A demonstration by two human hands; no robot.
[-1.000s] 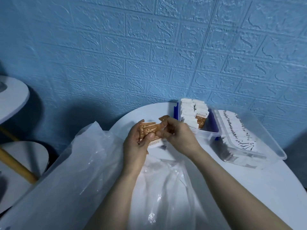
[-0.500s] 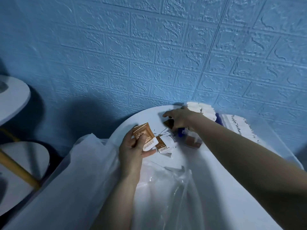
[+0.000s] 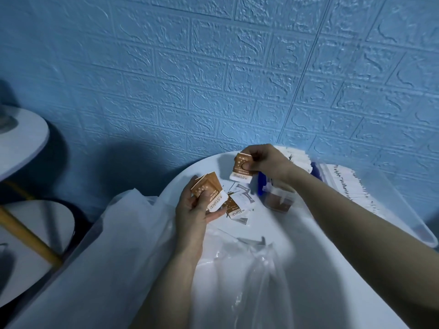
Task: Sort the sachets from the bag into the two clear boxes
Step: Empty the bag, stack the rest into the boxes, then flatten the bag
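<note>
— Head view first: what are the two hands doing?

— The left hand [image 3: 193,210], a little left of the frame's centre, is closed around a small fanned stack of brown sachets [image 3: 209,191], thumb pressed across their faces. The right hand [image 3: 263,159], higher and to the right, pinches one brown-and-white sachet [image 3: 241,168] between thumb and fingers, holding it above the far part of the white tabletop [image 3: 308,245].

— And the rest of the sachets?

— A few loose sachets [image 3: 237,206] lie flat on the tabletop between the two hands, just right of the left hand's fingertips. The near clear box [image 3: 279,200], right of centre under the right forearm, shows brown sachets through its wall and a row of white edges standing up behind the right hand. The far clear box [image 3: 370,198], toward the right edge of the frame, holds a long row of white sachets on edge. The two boxes sit side by side; I cannot tell whether they touch.

— Where is the bag?

— The clear plastic bag [image 3: 249,269] lies crumpled across the lower centre of the frame, between the forearms, with a larger white plastic sheet [image 3: 107,245] spilling off the tabletop to the lower left. Behind everything is a blue brick-patterned wall [image 3: 213,79].
</note>
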